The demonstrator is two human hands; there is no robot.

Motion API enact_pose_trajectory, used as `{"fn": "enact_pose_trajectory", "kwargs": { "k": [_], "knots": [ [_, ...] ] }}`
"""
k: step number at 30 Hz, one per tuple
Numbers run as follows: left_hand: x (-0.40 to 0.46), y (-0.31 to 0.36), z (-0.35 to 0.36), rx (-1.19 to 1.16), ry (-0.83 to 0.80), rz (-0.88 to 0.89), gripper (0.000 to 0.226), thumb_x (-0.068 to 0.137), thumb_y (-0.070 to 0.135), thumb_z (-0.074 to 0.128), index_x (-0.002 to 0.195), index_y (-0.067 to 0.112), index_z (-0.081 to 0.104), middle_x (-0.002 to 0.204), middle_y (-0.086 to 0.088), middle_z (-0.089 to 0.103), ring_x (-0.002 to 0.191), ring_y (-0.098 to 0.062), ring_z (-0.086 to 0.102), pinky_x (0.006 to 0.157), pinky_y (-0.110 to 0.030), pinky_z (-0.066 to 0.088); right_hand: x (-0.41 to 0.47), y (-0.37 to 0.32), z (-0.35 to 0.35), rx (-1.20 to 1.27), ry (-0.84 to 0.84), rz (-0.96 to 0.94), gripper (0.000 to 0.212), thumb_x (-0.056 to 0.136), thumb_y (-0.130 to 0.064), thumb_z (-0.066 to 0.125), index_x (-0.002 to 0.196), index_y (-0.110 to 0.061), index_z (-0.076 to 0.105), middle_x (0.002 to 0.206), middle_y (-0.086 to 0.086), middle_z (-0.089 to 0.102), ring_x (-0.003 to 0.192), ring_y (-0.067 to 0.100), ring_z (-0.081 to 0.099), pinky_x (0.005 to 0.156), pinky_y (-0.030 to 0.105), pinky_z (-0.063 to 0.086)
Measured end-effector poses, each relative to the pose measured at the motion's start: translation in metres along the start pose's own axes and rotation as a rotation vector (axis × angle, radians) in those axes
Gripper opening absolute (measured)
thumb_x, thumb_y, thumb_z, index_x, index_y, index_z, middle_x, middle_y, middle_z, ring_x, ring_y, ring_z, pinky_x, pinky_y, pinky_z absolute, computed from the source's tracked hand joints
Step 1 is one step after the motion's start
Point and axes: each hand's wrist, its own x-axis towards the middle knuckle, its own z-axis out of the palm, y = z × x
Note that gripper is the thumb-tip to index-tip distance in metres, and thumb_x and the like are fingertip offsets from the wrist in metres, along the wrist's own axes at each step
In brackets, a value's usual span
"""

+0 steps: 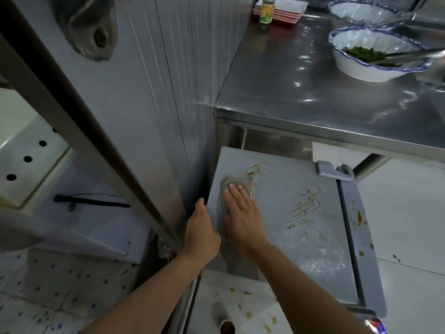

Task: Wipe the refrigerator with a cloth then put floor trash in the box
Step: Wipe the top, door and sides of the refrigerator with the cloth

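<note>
The grey refrigerator lid (301,225) lies below the steel table, streaked with yellow-brown sauce at its far and right parts. A grey cloth (237,183) lies flat on the lid's left side. My right hand (243,213) presses flat on the cloth, fingers together and pointing away. My left hand (201,229) grips the lid's left edge, fingers curled over it. On the floor near the bottom edge lies a small cylinder-shaped piece of trash (222,319), with yellow spots scattered around it.
A steel table (301,97) overhangs the lid's far end; on it stand two blue-rimmed bowls (370,68), stacked red-and-white trays (281,10) and a bottle (266,12). A steel post (96,131) and ribbed wall stand left. The lid's latch (334,171) sits at its right rail.
</note>
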Motion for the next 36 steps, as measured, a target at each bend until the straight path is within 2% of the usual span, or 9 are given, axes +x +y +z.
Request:
{"fn": "enact_pose_trajectory", "kwargs": {
  "k": [3, 6, 10, 13, 16, 21, 26, 32, 36],
  "knots": [
    [0.012, 0.002, 0.002, -0.021, -0.008, -0.024, 0.074, 0.083, -0.001, 0.058, 0.145, 0.007, 0.017, 0.140, -0.012, 0.045, 0.124, -0.028, 0.047, 0.101, -0.033, 0.043, 0.013, 0.008, -0.007, -0.002, 0.023, -0.008, 0.062, 0.098, -0.028, 0.034, 0.151, -0.018, 0.005, 0.160, 0.000, -0.006, 0.146, 0.018, -0.012, 0.118, 0.037, -0.003],
    [0.017, 0.002, 0.003, -0.033, 0.011, -0.044, 0.077, 0.083, -0.001, 0.059, 0.145, 0.007, 0.014, 0.138, -0.008, 0.048, 0.122, -0.026, 0.049, 0.094, -0.025, 0.042, 0.001, 0.008, -0.003, 0.020, 0.019, -0.066, 0.066, 0.094, -0.023, 0.042, 0.151, -0.016, 0.010, 0.160, 0.002, -0.003, 0.145, 0.020, -0.014, 0.119, 0.038, -0.002],
    [0.024, 0.000, 0.003, -0.011, 0.035, -0.056, 0.081, 0.082, 0.002, 0.062, 0.145, 0.008, 0.013, 0.135, -0.004, 0.052, 0.117, -0.022, 0.053, 0.079, -0.015, 0.038, -0.004, 0.015, -0.002, -0.034, -0.072, -0.249, 0.076, 0.088, -0.025, 0.056, 0.151, -0.018, 0.013, 0.160, -0.002, 0.003, 0.144, 0.016, -0.015, 0.116, 0.033, -0.009],
    [0.037, 0.003, 0.005, -0.017, 0.045, -0.068, 0.081, 0.083, 0.002, 0.061, 0.146, 0.010, 0.011, 0.136, -0.003, 0.051, 0.118, -0.021, 0.053, 0.080, -0.017, 0.039, 0.034, 0.022, -0.007, -0.130, -0.049, -0.285, 0.076, 0.089, -0.031, 0.054, 0.151, -0.020, 0.012, 0.160, -0.004, 0.001, 0.147, 0.017, -0.009, 0.113, 0.033, -0.011],
    [0.055, 0.010, 0.011, -0.022, 0.067, -0.064, 0.079, 0.086, 0.007, 0.059, 0.147, 0.011, 0.010, 0.139, -0.003, 0.049, 0.118, -0.020, 0.053, 0.079, -0.019, 0.039, 0.082, 0.025, -0.012, -0.103, -0.021, -0.171, 0.064, 0.094, -0.032, 0.042, 0.151, -0.024, 0.011, 0.160, -0.007, -0.003, 0.146, 0.016, -0.010, 0.117, 0.038, -0.004],
    [0.080, 0.019, 0.019, -0.003, 0.108, -0.106, 0.071, 0.092, 0.017, 0.054, 0.147, 0.012, 0.009, 0.133, -0.008, 0.054, 0.111, -0.023, 0.058, 0.086, -0.034, 0.051, 0.141, 0.029, -0.018, -0.082, 0.002, -0.107, 0.055, 0.095, -0.028, 0.036, 0.148, -0.023, 0.022, 0.159, -0.005, 0.007, 0.147, 0.021, -0.002, 0.119, 0.044, 0.005],
    [0.081, 0.019, 0.018, -0.003, 0.073, -0.166, 0.069, 0.093, 0.019, 0.052, 0.147, 0.012, 0.009, 0.126, -0.011, 0.058, 0.109, -0.026, 0.058, 0.088, -0.040, 0.050, 0.148, 0.030, -0.025, -0.054, -0.008, -0.136, 0.055, 0.095, -0.025, 0.038, 0.148, -0.021, 0.023, 0.158, -0.002, 0.013, 0.146, 0.023, 0.003, 0.118, 0.043, 0.006],
    [0.069, 0.019, 0.010, -0.010, 0.041, -0.278, 0.054, 0.093, 0.015, 0.046, 0.143, 0.015, 0.025, 0.132, -0.011, 0.054, 0.115, -0.030, 0.054, 0.093, -0.044, 0.047, 0.075, 0.037, -0.022, -0.046, -0.065, -0.342, 0.062, 0.091, -0.024, 0.039, 0.150, -0.019, 0.019, 0.159, -0.003, 0.008, 0.147, 0.017, -0.003, 0.117, 0.035, -0.005],
    [0.068, 0.020, 0.011, 0.019, 0.027, -0.239, 0.038, 0.093, 0.020, 0.044, 0.131, 0.021, 0.043, 0.119, -0.009, 0.060, 0.105, -0.030, 0.058, 0.087, -0.043, 0.050, 0.091, 0.037, -0.022, -0.128, -0.056, -0.298, 0.062, 0.093, -0.029, 0.038, 0.150, -0.023, 0.015, 0.160, -0.004, 0.003, 0.147, 0.018, -0.005, 0.117, 0.037, -0.002]
  ]
}}
